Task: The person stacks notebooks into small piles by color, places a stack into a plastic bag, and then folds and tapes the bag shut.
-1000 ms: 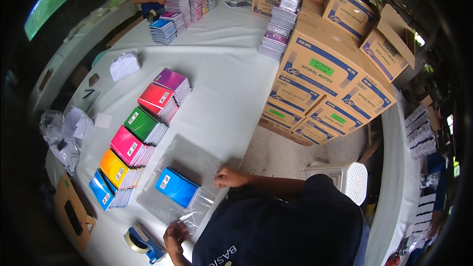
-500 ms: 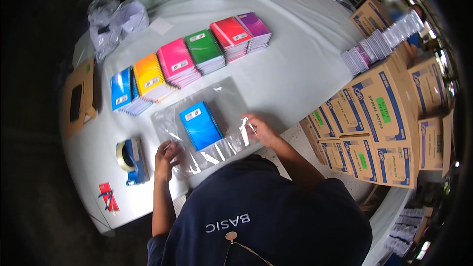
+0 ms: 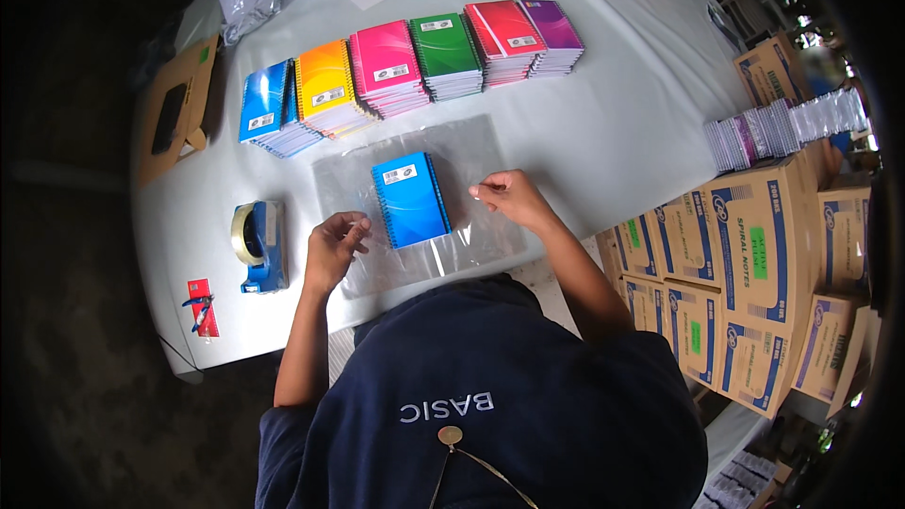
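A blue spiral notebook [image 3: 412, 200] with a white label lies flat on a clear plastic sheet [image 3: 471, 137], spread on the white-covered table. At the notebook's left, my left hand [image 3: 336, 247] curls its fingers in a pinch over the sheet's left side. Across from it, my right hand [image 3: 514, 200] pinches thumb and fingers together above the sheet's right side, a little apart from the notebook. Thin film seems to be in both pinches, though its edges are hard to make out. Behind stand stacked notebooks: blue [image 3: 266, 104], yellow [image 3: 325, 75], pink [image 3: 385, 55], green [image 3: 443, 45], red [image 3: 505, 30] and purple [image 3: 551, 24].
A blue tape dispenser [image 3: 268, 247] stands left of my left hand. Beyond it lie a red card [image 3: 209, 316] with a small blue tool and an opened cardboard box [image 3: 200, 85]. Crumpled plastic [image 3: 259, 9] sits far left. Cartons [image 3: 754, 226] are piled at the right.
The view has shifted, so the table appears lower and farther right. My right hand has moved up along the sheet and its fingers have drawn together; my left hand is nearer the notebook.
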A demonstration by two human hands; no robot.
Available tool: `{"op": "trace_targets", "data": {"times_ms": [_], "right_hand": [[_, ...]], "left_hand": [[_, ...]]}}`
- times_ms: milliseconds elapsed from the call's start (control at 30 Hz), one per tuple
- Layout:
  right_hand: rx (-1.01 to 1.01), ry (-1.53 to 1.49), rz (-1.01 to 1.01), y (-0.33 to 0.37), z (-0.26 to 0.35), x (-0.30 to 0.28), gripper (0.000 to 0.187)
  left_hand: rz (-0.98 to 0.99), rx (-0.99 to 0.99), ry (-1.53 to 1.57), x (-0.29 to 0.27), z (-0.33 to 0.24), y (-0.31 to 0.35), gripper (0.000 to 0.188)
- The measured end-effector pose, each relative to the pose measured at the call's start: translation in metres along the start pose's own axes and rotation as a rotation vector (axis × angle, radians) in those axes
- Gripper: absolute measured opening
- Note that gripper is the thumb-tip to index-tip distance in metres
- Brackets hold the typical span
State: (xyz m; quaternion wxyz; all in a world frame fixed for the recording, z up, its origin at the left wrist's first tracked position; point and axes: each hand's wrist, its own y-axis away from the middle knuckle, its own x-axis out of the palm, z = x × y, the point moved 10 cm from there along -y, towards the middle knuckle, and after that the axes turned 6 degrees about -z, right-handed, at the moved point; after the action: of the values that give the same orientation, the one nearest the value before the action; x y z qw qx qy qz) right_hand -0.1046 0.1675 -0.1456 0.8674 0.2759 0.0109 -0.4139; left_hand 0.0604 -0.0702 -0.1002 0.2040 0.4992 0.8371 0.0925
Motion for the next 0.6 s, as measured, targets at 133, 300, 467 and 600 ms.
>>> {"op": "trace_targets", "data": {"times_ms": [133,300,467,600], "right_hand": [[-0.37,-0.023,-0.002,-0.001,0.035,0.013,0.02],[-0.575,-0.364,-0.041,-0.001,0.046,0.054,0.02],[-0.547,-0.465,-0.103,0.001,0.039,0.082,0.02],[-0.618,-0.307,-0.114,0.014,0.055,0.084,0.022]], "left_hand": [[0.112,0.067,-0.093,0.007,0.0,-0.009,0.017],[0.052,0.312,-0.063,0.033,-0.023,-0.015,0.016],[-0.017,0.518,-0.158,0.059,-0.032,-0.008,0.012],[-0.006,0.571,-0.72,0.094,-0.025,0.002,0.018]]}}
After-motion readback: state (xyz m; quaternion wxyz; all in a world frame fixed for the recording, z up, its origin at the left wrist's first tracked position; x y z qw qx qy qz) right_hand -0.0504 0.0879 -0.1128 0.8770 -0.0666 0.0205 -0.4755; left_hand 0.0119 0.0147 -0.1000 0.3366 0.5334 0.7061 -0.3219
